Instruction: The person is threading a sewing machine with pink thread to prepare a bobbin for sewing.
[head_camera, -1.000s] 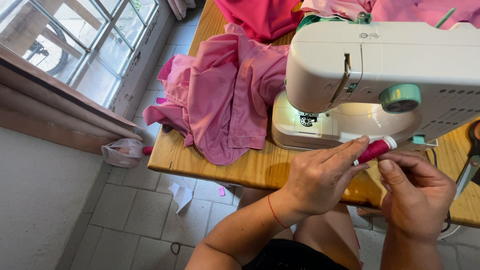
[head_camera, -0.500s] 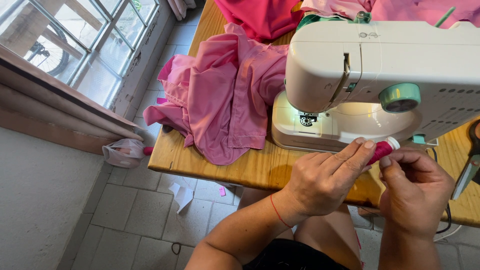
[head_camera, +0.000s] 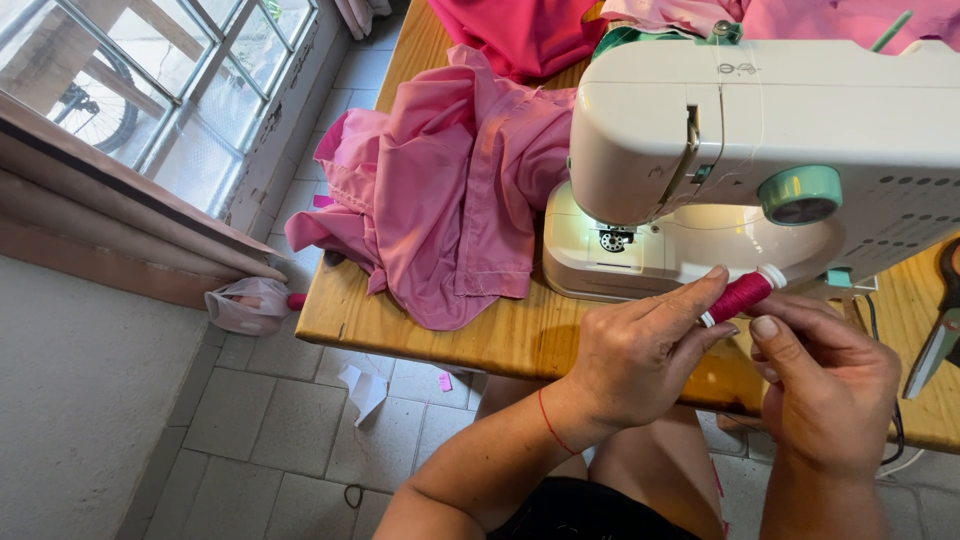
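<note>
Both hands' closed grip (head_camera: 735, 330) pinches magenta thread spool (head_camera: 738, 297).

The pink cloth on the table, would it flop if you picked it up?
Probably yes. The pink cloth lies crumpled in soft folds and droops over the wooden table edge, so it likely hangs limp. It looks thin, so probably light, and pushing it would likely bunch it up.

Bare table edge (head_camera: 500, 335) lies free between pink cloth (head_camera: 450, 190) and sewing machine (head_camera: 740, 160).
</note>
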